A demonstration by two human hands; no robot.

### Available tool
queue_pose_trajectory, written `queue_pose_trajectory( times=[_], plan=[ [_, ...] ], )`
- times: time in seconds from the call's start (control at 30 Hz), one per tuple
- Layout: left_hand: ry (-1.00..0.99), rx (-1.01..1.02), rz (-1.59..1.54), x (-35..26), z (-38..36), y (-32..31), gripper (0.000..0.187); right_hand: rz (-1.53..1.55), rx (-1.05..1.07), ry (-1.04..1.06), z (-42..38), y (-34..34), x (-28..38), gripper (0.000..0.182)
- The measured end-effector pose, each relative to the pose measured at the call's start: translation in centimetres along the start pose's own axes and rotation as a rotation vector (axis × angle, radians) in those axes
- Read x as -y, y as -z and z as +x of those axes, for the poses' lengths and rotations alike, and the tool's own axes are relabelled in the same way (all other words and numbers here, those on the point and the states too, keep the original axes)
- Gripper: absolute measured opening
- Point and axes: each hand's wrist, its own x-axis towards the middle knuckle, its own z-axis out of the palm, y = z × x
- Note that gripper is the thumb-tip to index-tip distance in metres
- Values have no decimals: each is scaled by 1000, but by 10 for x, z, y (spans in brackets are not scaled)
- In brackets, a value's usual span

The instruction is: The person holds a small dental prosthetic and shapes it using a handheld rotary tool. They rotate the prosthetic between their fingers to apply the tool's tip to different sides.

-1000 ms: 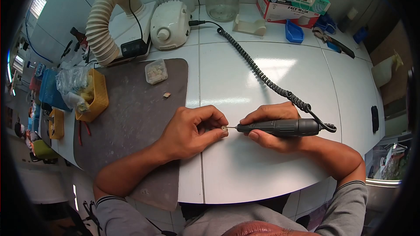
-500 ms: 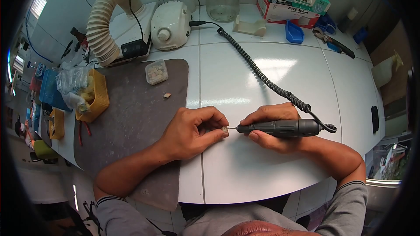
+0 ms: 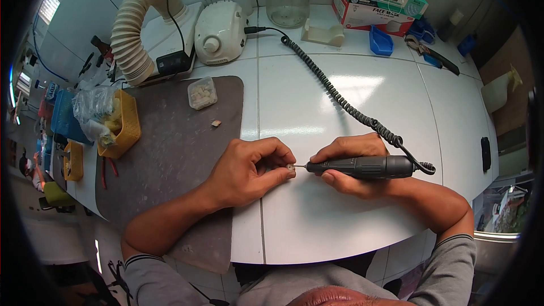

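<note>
Between thumb and forefinger, my left hand [image 3: 249,171] pinches a small pale piece [image 3: 290,167], mostly covered by the fingertips. My right hand [image 3: 354,150] is wrapped round a black rotary handpiece [image 3: 368,166], held level and pointing left. The thin bit [image 3: 301,165] at its front reaches the small piece, and seems to touch it. A coiled black cord [image 3: 334,93] runs from the handpiece's rear end up to a white control unit [image 3: 221,33] with a knob.
On the grey mat [image 3: 175,181] lie a clear box [image 3: 203,93] of pale pieces and a small tan fragment [image 3: 216,123]. A ribbed hose [image 3: 127,34] arches at back left, near a yellow basket [image 3: 127,124]. Behind stand a glass jar [image 3: 286,0] and mask boxes [image 3: 371,14].
</note>
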Motion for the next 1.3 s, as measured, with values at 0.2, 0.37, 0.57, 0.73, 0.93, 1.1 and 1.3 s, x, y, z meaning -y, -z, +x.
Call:
queue_pose_trajectory(
  times=[0.2,0.37,0.57,0.73,0.93,1.1,1.3],
  plan=[
    [-5,1,-15,0,0,0,16,-12,-35,50,0,-3,-3,25],
    [2,1,-11,0,0,0,16,-15,12,-6,-1,1,0,28],
    [-3,6,-2,0,0,0,16,-16,-58,74,0,-5,-4,23],
    [-11,9,7,0,0,1,16,-11,-50,64,0,-4,-3,23],
    [-4,12,-24,3,0,-1,16,4,-56,70,-3,-3,-6,25],
    [21,23,10,0,0,2,15,29,-77,76,-3,-4,-8,25],
    [23,28,17,0,0,2,16,18,-59,70,-2,-4,-5,25]
  ],
)
